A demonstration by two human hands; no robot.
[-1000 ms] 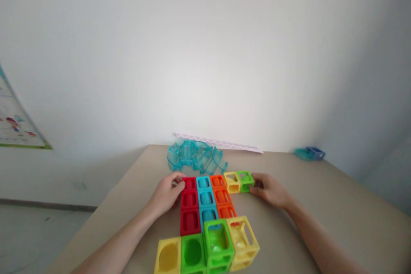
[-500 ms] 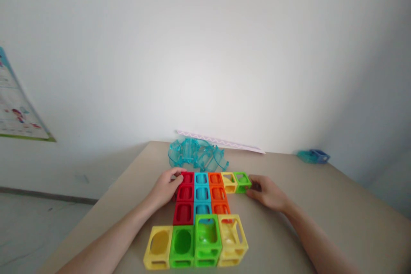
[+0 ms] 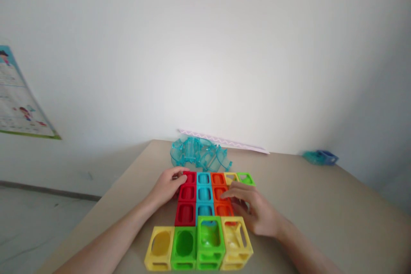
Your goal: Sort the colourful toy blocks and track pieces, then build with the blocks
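Joined block frames lie flat: a red column, a light blue column and an orange column. A yellow block, two green blocks and another yellow block form the near row. At the far right end sit a small yellow block and a green block. My left hand grips the far red block at the left edge, thumb on top. My right hand is at the orange column, fingertips over its middle block, fingers bent and apart.
Translucent teal pieces lie behind the blocks, near a pale strip along the wall. A teal piece and a dark blue block are at the far right of the table. A poster hangs at left.
My right hand has let go of the far green block and moved left and nearer, to the orange column. My left hand keeps its place on the red block. The view has shifted slightly.
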